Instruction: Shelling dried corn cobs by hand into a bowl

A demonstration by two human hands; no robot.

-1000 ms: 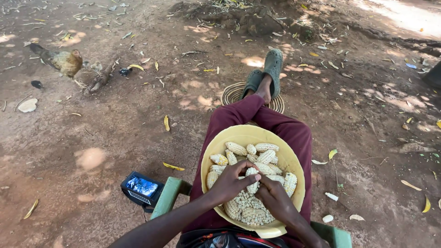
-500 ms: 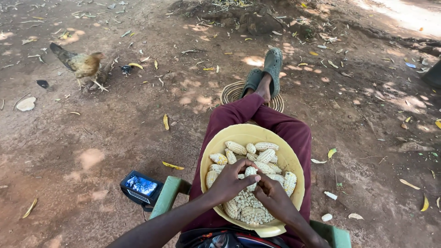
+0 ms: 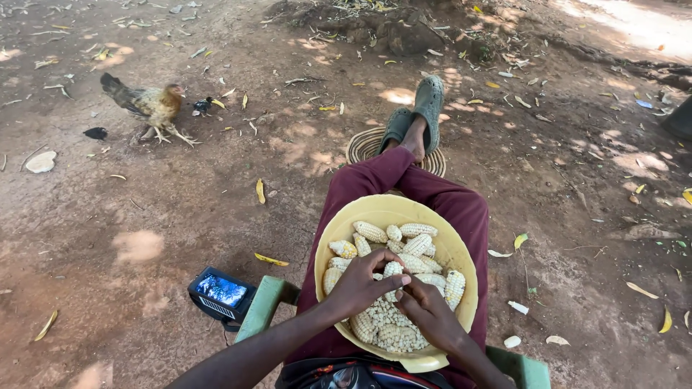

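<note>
**Shelling maize by hand over a lap basin**

Head view. A maize cob point(image 3: 393, 271) is gripped between both hands above a yellow plastic basin point(image 3: 328, 238) that rests on the seated person's maroon-trousered lap point(image 3: 461, 205). The left hand point(image 3: 360, 287) is closed around the cob from above; the right hand point(image 3: 425, 310) is clenched against its lower end, thumb pressed to the rows. Whole cobs point(image 3: 371, 230) are piled at the basin's far side, loose kernels point(image 3: 386, 317) at the near side, just under the hands. The step is judged best done with the cob kept low over the basin, so that freed kernels are caught, and with the thumb worked row by row. A small radio-like device point(image 3: 220, 292) stands beside the green chair arm point(image 3: 263, 306). A hen point(image 3: 151, 104) is seen well apart on the bare earth point(image 3: 144, 216).
</note>
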